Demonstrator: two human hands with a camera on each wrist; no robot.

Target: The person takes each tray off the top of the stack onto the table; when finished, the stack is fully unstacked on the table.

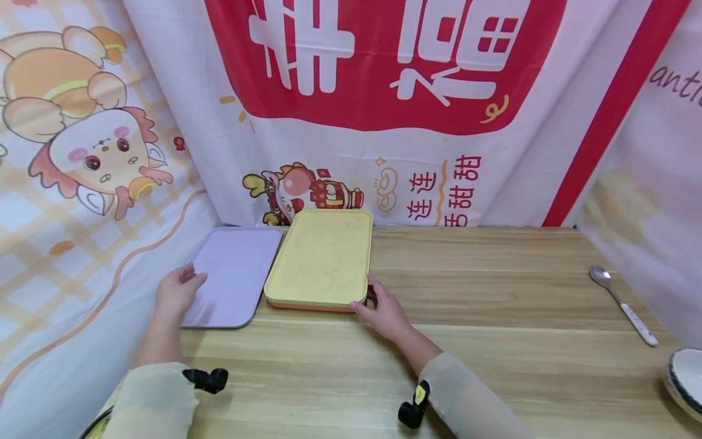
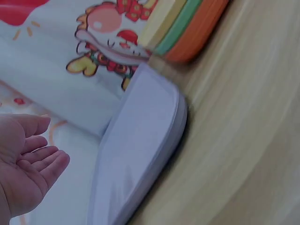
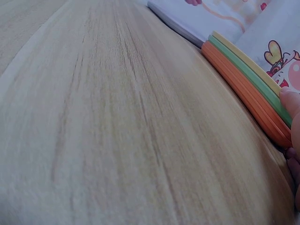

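Observation:
A stack of shallow trays stands against the back cloth, with a yellow tray point(image 1: 323, 256) on top. Below it the wrist views show a green tray point(image 3: 251, 70) and orange layers point(image 3: 246, 93) at the bottom. My right hand point(image 1: 388, 312) grips the stack's near right corner, thumb at the front edge and fingers around the right side. To the left lies a lilac tray point(image 1: 236, 274), flat on the table. Over its left edge is my left hand point(image 1: 177, 292), fingers loosely bent and holding nothing; the left wrist view shows the palm apart from the tray.
A spoon point(image 1: 622, 305) with a white handle lies on the right of the wooden table point(image 1: 466, 274). Part of a dark-rimmed white bowl point(image 1: 688, 378) shows at the right edge. Printed cloths point(image 1: 307, 146) hang at the back and both sides.

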